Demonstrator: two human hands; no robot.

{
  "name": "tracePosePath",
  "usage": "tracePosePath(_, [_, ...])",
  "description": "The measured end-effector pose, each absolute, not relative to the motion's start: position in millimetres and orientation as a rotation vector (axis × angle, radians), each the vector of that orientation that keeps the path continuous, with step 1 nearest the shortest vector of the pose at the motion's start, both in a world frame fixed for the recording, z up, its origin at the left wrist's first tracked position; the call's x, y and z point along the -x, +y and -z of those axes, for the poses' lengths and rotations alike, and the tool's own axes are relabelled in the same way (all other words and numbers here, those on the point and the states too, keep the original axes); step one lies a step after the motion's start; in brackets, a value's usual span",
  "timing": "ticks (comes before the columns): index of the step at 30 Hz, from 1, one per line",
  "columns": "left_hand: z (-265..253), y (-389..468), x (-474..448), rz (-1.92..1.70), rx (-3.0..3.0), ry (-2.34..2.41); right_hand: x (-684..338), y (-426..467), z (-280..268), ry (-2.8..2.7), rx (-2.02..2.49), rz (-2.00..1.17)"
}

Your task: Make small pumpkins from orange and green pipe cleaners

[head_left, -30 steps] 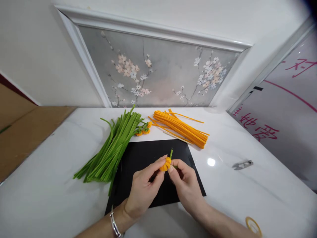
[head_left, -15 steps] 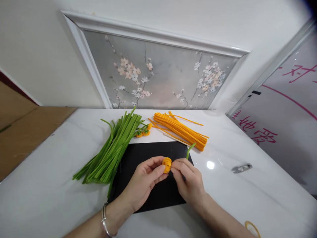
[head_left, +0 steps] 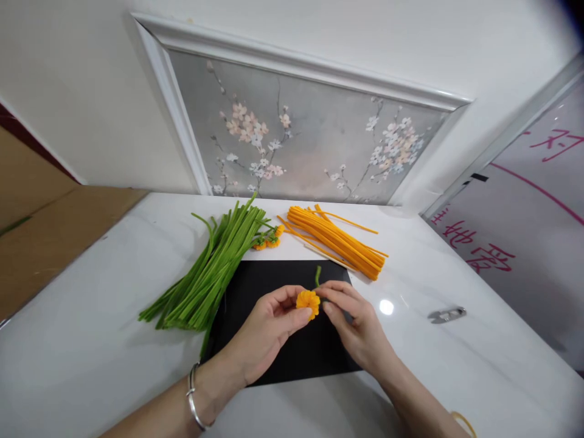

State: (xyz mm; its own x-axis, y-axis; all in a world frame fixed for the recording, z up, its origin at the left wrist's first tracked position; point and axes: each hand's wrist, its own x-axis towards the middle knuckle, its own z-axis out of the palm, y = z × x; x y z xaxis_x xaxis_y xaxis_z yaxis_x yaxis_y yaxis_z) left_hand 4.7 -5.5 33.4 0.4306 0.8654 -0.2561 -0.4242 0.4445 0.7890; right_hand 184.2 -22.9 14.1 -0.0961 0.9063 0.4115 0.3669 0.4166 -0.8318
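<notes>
Orange flower head [head_left: 308, 303], of folded fuzzy loops, held above the black mat [head_left: 264, 280] with its open, petalled side toward the viewer. The left hand [head_left: 274, 322] pinches it from the left, fingers closed on its rim, thumb across the lower front. The right hand [head_left: 356, 319] meets its right edge, thumb and forefinger slightly parted; whether they grip the green stem [head_left: 318, 277], which rises just behind them, cannot be told. The stem's join to the flower is hidden.

Likely faults: a hard pinch by the left thumb could flatten the loops or pull them out of their ring; a sideways tug on the stem could loosen or twist the head if the hidden join is slack.

Surroundings: a bundle of green stems [head_left: 219, 267] lies along the mat's left side and overlaps its edge, restricting room there. Just beside its far end sit small orange flowers [head_left: 272, 242] with green backs, liable to be snagged if the bundle is dragged. The orange bundle [head_left: 337, 243] lies beyond the mat's far right corner, a pale stick [head_left: 326, 255] along its near side. Snips [head_left: 447, 314] rest well apart on the white tabletop [head_left: 420, 359].
</notes>
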Motion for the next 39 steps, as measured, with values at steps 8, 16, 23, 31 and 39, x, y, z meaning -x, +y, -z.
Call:
tracePosePath(8, [-34.9,0.3,-1.9,-0.905,-0.433,0.718,-184.8,-21.2,-15.0,-1.547,1.142,-0.797])
tracePosePath(16, [-33.1,-0.8,-2.9,-0.865,-0.381,0.722,-179.1,-24.2,-17.1,-1.47,1.154,-0.986])
tracePosePath(23, [-33.7,-3.8,-5.1,-0.853,-0.448,0.782,-172.3,-26.0,-13.3,-1.511,1.281,-0.969])
tracePosePath(31, [-33.0,-5.0,-8.3,-0.872,-0.743,0.834,-180.8,-25.1,-27.2,-1.524,1.24,-0.596])
tracePosePath(39, [-30.3,-9.7,-9.3,-0.911,-0.989,0.879,-164.2,-33.4,-24.1,-1.37,1.21,-0.978])
